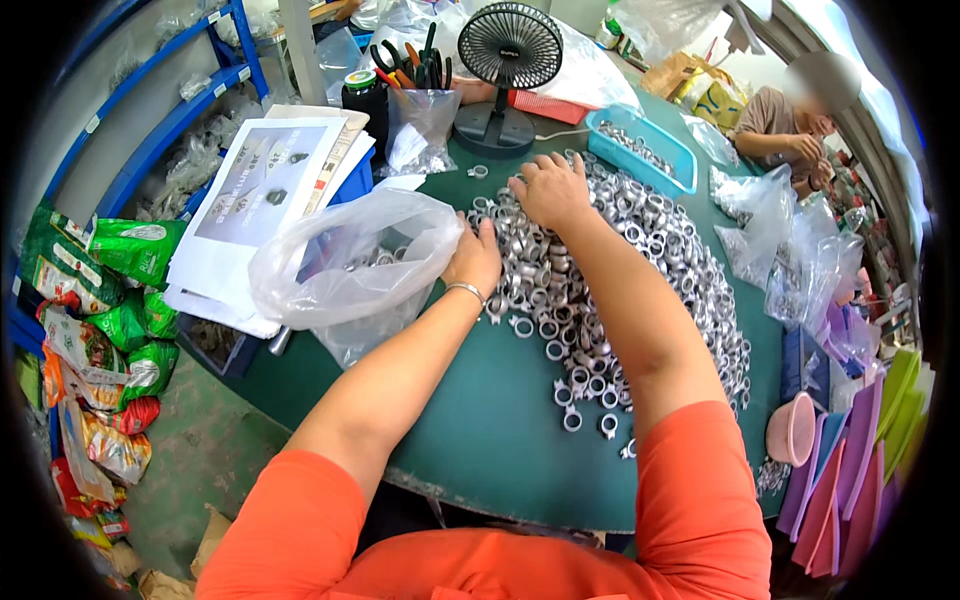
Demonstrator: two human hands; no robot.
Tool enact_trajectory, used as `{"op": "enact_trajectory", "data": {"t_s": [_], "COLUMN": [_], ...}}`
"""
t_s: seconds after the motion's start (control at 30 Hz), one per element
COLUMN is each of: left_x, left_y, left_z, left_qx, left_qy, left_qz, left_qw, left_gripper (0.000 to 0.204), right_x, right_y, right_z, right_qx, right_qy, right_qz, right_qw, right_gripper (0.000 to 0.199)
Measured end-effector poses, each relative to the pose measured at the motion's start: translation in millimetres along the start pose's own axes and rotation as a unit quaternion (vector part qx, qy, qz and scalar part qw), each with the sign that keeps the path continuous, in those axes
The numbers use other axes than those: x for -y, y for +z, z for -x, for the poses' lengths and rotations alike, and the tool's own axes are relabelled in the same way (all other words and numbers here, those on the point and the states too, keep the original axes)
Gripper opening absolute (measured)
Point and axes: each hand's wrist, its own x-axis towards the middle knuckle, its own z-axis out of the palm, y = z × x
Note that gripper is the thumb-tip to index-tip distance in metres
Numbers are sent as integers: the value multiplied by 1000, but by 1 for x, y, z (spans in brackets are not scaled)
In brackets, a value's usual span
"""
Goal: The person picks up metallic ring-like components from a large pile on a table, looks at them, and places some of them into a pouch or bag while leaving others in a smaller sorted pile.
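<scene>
A big heap of small silver metal rings with little lugs point(640, 240) spreads over the green table. My right hand point(553, 192) reaches onto the far left part of this heap, palm down with fingers apart, touching the rings. Beside the heap's left edge, my left hand point(474, 260) is closed at the rim of a clear plastic bag point(345, 250); some of its fingers are hidden by the plastic. The bag's mouth gapes toward me, and several metal rings show inside it.
Behind the heap are a black desk fan point(510, 50) and a blue basket point(645, 150) with metal parts. Papers point(250, 200) lie left of the bag. A pink bowl point(792, 430) stands at the right edge. A co-worker point(790, 135) sits at the far right.
</scene>
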Motion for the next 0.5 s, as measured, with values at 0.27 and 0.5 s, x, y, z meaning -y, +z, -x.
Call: {"op": "enact_trajectory", "data": {"t_s": [0.27, 0.5], "left_x": [6, 10], "left_y": [10, -1], "left_z": [-14, 4], "left_qx": [-16, 19], "left_qy": [43, 75], "left_qz": [71, -20], "left_qw": [996, 997], "left_gripper": [66, 74], "right_x": [-16, 14], "right_y": [26, -19], "right_z": [-40, 24], "right_qx": [309, 238], "right_qy": [41, 35], "right_qz": [-74, -57], "right_qw": [947, 969], "right_gripper": [69, 68]}}
